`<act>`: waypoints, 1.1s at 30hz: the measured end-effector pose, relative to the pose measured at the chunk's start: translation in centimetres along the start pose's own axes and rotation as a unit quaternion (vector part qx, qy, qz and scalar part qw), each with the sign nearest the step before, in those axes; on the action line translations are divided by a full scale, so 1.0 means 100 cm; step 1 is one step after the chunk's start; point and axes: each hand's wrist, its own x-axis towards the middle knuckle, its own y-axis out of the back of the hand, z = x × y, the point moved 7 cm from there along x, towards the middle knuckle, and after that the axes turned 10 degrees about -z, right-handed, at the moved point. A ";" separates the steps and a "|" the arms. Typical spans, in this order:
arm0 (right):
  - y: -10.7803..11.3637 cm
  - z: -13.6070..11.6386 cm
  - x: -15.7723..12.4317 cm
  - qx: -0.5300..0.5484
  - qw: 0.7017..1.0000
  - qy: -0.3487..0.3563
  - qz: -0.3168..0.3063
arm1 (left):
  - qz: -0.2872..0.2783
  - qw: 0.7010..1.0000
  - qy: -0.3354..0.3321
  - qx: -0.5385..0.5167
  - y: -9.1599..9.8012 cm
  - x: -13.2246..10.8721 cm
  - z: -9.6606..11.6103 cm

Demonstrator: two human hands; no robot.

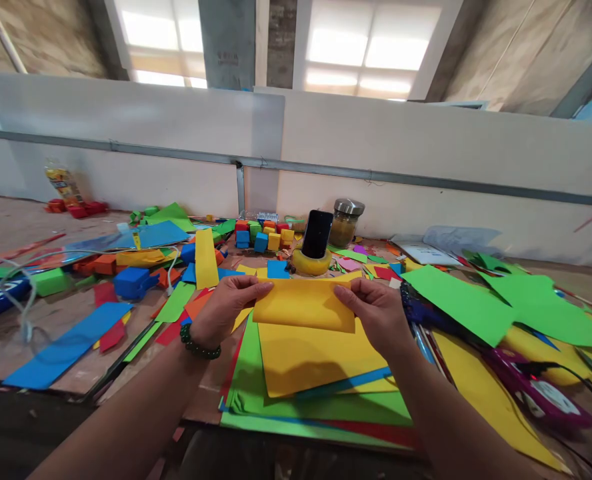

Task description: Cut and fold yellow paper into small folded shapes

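Note:
Both hands hold a folded yellow paper sheet (303, 305) just above a stack of coloured sheets (321, 393). My left hand (229, 308), with a dark bead bracelet on its wrist, pinches the sheet's left edge. My right hand (379, 313) pinches its right edge. The sheet is doubled over, with the fold along its far side. Below it lies a larger yellow sheet (316, 360) on green, blue and red sheets.
A black phone (317, 233) stands in a yellow holder behind the sheet, beside a glass jar (345, 223). Coloured blocks (263, 235), paper strips and scraps cover the table. Green sheets (463, 300) and a purple tool (531, 387) lie right. A white cable (26, 303) trails left.

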 end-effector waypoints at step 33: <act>-0.011 0.051 0.018 -0.276 0.949 -0.116 -0.095 | 0.011 0.846 0.031 0.532 0.011 0.029 -0.026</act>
